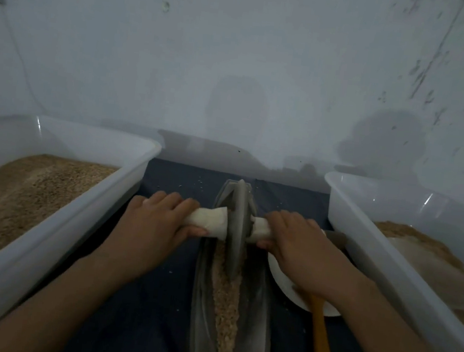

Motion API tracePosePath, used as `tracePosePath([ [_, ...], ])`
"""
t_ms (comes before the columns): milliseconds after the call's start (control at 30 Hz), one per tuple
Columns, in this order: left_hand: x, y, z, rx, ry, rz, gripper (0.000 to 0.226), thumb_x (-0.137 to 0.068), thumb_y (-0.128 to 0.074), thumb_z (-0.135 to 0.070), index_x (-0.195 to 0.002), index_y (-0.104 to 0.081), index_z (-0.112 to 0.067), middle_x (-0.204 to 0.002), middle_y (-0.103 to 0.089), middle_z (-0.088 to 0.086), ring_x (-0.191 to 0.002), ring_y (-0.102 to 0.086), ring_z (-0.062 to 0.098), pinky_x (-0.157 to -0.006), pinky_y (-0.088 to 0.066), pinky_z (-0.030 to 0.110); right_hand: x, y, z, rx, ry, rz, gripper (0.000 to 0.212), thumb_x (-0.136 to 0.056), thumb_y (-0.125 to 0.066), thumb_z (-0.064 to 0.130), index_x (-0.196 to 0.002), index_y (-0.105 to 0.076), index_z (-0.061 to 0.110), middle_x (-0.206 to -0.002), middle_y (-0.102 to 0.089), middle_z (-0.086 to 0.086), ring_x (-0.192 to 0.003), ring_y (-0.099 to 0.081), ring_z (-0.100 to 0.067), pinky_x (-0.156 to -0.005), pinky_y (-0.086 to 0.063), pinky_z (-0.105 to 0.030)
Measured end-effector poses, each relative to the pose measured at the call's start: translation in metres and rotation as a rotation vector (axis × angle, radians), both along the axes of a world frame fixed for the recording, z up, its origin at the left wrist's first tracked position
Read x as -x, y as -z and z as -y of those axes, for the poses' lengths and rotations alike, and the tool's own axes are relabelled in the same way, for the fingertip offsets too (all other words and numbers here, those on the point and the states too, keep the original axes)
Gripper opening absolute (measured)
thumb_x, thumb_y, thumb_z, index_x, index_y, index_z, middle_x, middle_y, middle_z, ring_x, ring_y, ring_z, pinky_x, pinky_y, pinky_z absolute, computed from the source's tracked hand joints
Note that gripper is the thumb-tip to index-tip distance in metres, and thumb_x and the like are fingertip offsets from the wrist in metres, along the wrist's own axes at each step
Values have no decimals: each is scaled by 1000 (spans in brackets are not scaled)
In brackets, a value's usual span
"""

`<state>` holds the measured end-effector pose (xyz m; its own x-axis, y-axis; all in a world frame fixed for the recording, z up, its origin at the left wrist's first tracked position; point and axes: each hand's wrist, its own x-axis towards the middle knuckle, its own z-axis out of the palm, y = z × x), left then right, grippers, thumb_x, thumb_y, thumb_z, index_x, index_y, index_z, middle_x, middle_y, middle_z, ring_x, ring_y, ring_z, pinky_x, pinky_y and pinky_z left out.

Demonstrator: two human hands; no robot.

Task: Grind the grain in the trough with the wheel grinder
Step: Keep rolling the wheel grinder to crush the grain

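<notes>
Now, wheel grinder (236,228): upright in the trough (262,302), toward its far end.
Left hand (157,219): curled around the left handle (cloth-wrapped).
Right hand (297,248): curled around the right handle.
Grain (226,304): along the trough's middle, nearer than both hands.

Left hand (160,220) curled round handle left of wheel grinder (237,228); right hand (298,241) gripping handle right of it; forearms extended.
</notes>
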<state>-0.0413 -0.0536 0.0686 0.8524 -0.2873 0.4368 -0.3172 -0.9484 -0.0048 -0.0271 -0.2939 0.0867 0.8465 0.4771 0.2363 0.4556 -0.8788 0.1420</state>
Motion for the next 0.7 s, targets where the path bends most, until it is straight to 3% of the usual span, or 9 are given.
tracePosePath([
  [100,4,-5,-8,-20,91,-79,94,-59,8,-85,-121,-46,-38,-109,-53,-17,-101,-50,5,-84,-40,30,12,-11,-1,26,-23,-148,20,-96,-38,45,-99,-34,26,-96,-38,9,-87,-36,-10,-75,-27,-29],
  [200,14,-20,-21,96,243,-448,71,-65,-14,-88,-107,-47,-42,-98,-54,-21,-92,-50,-6,-83,-42,21,36,-31,-2,29,-51,-370,24,-94,-42,48,-86,-30,29,-88,-39,10,-79,-40,-7,-66,-32,-24],
  [267,22,-31,-27,211,334,-642,58,-68,-31,-83,-102,-52,-41,-95,-56,-22,-88,-54,-3,-77,-42,15,53,-42,-2,42,-60,-494,24,-94,-41,49,-88,-32,28,-92,-45,8,-78,-42,-7,-59,-29,-19],
  [333,27,-36,-29,242,388,-718,46,-70,-38,-77,-99,-52,-44,-94,-57,-24,-85,-56,-3,-73,-41,11,64,-48,-1,64,-62,-543,26,-95,-39,50,-94,-34,24,-96,-47,6,-81,-43,-8,-59,-29,-24],
  [533,18,-27,-15,159,182,-531,64,-62,-22,-80,-103,-50,-40,-96,-55,-19,-87,-52,-5,-83,-44,24,35,-35,-2,3,-15,-474,20,-96,-40,45,-87,-35,27,-86,-43,11,-77,-42,-6,-61,-31,-22],
  [633,4,-14,-6,81,70,-294,65,-72,-17,-71,-117,-47,-34,-103,-50,-15,-98,-49,6,-86,-42,31,6,-14,-1,2,-15,-208,17,-96,-39,44,-98,-37,27,-101,-47,5,-84,-37,-9,-71,-28,-29],
  [700,-5,-7,-2,39,-14,-148,55,-84,-23,-64,-122,-45,-32,-109,-51,-11,-104,-48,11,-84,-40,31,-6,0,1,-6,3,-27,30,-97,-37,44,-119,-40,24,-116,-48,3,-97,-41,-13,-83,-29,-29],
])
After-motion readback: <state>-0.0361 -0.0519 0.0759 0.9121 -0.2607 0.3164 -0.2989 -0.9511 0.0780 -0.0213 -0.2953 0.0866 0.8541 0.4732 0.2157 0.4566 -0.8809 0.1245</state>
